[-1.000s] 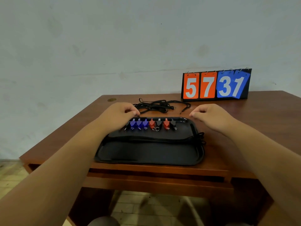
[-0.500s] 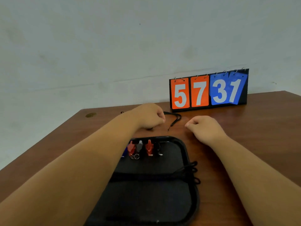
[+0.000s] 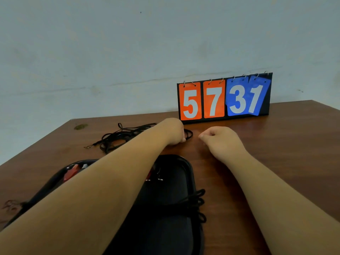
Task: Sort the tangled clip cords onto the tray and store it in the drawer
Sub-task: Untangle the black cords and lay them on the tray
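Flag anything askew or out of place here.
Cord loops spill over the tray's right rim onto the table. A tangle lies off the tray, behind it. The scoreboard's last blue card hangs tilted.

Tray (image 3: 190,173) near end cropped, clips (image 3: 70,173) mostly under left forearm (image 3: 110,181), left hand (image 3: 173,131) grip unclear

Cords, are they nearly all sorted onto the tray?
Partly. Some clips already lie on the tray, with sorted cords trailing over its edge. The left hand grips the tangled cords on the table now. Those remain, then the tray needs storing.
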The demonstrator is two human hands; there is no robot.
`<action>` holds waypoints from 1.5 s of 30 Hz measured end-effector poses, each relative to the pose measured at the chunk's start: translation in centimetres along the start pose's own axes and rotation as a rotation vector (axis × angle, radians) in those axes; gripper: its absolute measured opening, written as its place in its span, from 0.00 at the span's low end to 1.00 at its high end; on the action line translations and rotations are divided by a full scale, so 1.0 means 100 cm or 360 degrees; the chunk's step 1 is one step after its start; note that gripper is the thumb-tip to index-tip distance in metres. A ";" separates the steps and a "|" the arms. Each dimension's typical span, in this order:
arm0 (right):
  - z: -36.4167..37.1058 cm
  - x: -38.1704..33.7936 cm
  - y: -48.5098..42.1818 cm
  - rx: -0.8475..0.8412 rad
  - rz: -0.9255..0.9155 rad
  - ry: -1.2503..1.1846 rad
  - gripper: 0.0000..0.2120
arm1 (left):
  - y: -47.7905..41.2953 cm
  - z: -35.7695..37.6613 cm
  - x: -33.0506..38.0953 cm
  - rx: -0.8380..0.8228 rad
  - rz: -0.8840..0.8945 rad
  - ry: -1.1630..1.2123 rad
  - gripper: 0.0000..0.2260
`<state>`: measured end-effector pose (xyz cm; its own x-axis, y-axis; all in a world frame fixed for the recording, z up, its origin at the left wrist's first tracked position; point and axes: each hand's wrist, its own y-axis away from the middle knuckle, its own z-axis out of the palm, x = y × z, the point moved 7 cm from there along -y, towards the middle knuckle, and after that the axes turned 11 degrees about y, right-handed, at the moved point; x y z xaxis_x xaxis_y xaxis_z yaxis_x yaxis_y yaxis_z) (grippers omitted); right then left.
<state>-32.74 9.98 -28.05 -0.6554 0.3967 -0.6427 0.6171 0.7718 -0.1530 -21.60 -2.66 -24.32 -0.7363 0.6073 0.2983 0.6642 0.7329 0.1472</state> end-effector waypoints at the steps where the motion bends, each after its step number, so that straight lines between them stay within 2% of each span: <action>1: -0.002 -0.002 0.002 0.0013 -0.0015 -0.0020 0.08 | 0.005 -0.003 0.000 0.0023 0.0060 0.0032 0.11; 4: -0.002 -0.013 0.009 -0.0034 -0.0155 -0.0108 0.16 | 0.023 -0.018 -0.004 0.0144 0.0247 0.0277 0.02; 7: 0.001 -0.028 0.020 -0.0127 -0.0314 -0.0157 0.26 | 0.047 -0.036 -0.001 0.0177 0.0394 0.0475 0.02; 11: 0.003 -0.044 0.033 -0.0106 -0.0361 -0.0326 0.21 | 0.080 -0.064 0.007 0.0266 0.0536 0.0551 0.02; 17: -0.021 -0.084 0.043 0.0088 -0.0465 -0.0244 0.00 | 0.122 -0.114 0.000 0.0435 0.0560 0.0547 0.03; 24: -0.068 -0.160 0.049 0.0161 -0.0599 -0.0078 0.09 | 0.164 -0.177 -0.032 0.0714 0.0432 0.0418 0.09; 29: -0.093 -0.203 0.061 0.0172 -0.0668 -0.0142 0.12 | 0.203 -0.220 -0.065 0.0951 0.0384 0.0542 0.10; 33: -0.108 -0.224 0.077 0.0039 -0.0688 -0.0218 0.14 | 0.237 -0.245 -0.091 0.1008 0.0367 0.0736 0.09; 38: -0.121 -0.240 0.105 -0.0250 -0.0689 -0.0428 0.13 | 0.280 -0.269 -0.116 0.1089 0.0369 0.0944 0.09; 45: -0.135 -0.247 0.129 -0.0266 -0.0732 -0.0355 0.13 | 0.326 -0.280 -0.156 0.1185 0.0323 0.0970 0.08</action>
<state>-14.42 16.85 -4.03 -0.7219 -0.1023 -0.6843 0.1984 0.9168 -0.3464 15.13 3.19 2.20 -0.2854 0.6343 0.7185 0.3656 0.7650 -0.5301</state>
